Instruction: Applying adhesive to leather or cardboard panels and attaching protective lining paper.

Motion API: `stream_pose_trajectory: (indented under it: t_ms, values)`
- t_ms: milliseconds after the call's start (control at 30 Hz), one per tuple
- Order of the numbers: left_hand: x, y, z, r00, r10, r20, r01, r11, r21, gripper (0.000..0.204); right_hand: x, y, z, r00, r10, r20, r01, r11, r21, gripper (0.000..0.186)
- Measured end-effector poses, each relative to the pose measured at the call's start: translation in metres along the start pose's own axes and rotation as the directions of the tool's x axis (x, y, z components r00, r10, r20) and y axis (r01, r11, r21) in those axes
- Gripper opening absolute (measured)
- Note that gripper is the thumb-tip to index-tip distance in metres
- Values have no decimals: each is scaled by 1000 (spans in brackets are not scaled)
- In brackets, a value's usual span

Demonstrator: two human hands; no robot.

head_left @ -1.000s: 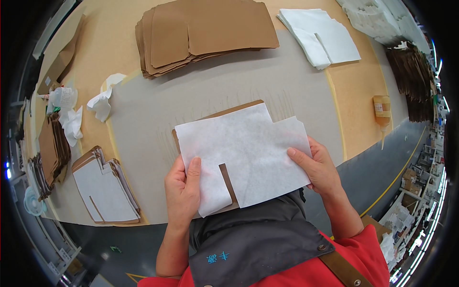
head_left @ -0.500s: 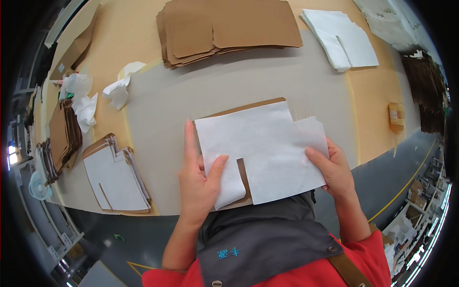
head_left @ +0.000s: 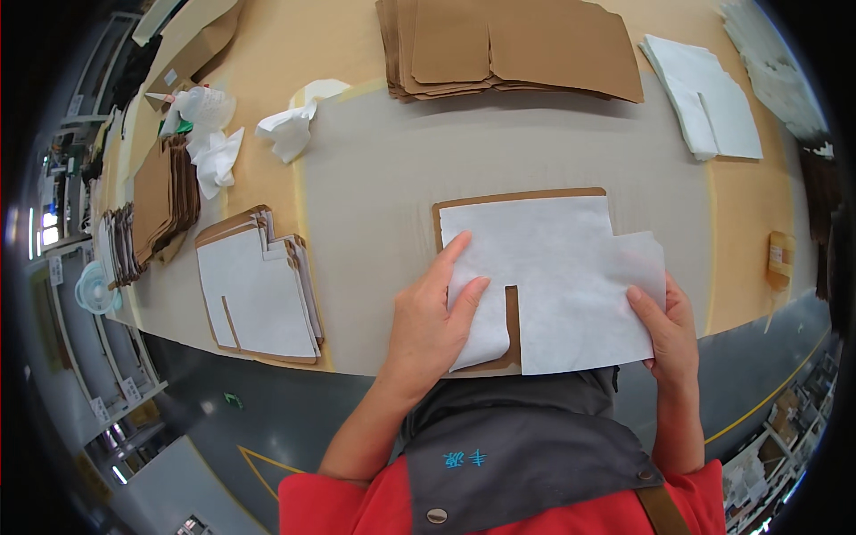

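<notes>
A white notched sheet of thin material lies over a brown piece of similar outline at the table's near edge. Brown shows along the top, at the upper left and through the narrow slot. My left hand rests on the sheet's left side, index finger and thumb stretched out and apart; its other fingers are mostly hidden. Beside the slot, the sheet's lower left part curls up a little. My right hand pinches the right edge, thumb on top and fingers underneath.
Left of my hands lies a stack of white-faced brown pieces. A brown stack sits at the far side, white sheets at far right. A small amber bottle lies right; crumpled white tissue and brown pieces left.
My left index finger has come from beside the left edge onto the sheet. The white sheet now lies more squarely over the brown piece. The whole view has shifted.
</notes>
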State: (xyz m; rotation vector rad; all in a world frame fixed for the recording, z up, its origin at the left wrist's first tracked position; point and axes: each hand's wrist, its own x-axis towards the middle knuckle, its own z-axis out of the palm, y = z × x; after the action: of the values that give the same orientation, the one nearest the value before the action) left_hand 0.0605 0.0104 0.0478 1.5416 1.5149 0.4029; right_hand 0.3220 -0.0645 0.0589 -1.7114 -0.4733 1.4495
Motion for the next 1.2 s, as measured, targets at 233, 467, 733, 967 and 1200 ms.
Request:
stream_pose_trajectory:
  t_ms: [233,467,733,967,1200]
  values:
    - [0,-7,4,999,30,-18,-31,999,-31,50,1,1,-3,1000,-22,23,22,1000,-17,36]
    - [-1,-6,7,1000,-7,12,7,999,-46,52,-2,-5,0,999,7,47,-8,1000,12,36]
    - [-10,7,-5,995,-82,49,86,992,-89,59,-1,-6,0,998,24,57,-22,999,-29,38]
    - [-34,-10,-6,984,35,173,11,966,-258,64,-2,-6,0,998,-28,54,30,998,-46,39]
    - [-40,-17,-11,944,-163,286,276,865,-419,53,-3,-1,2,998,-44,38,46,997,-57,41]
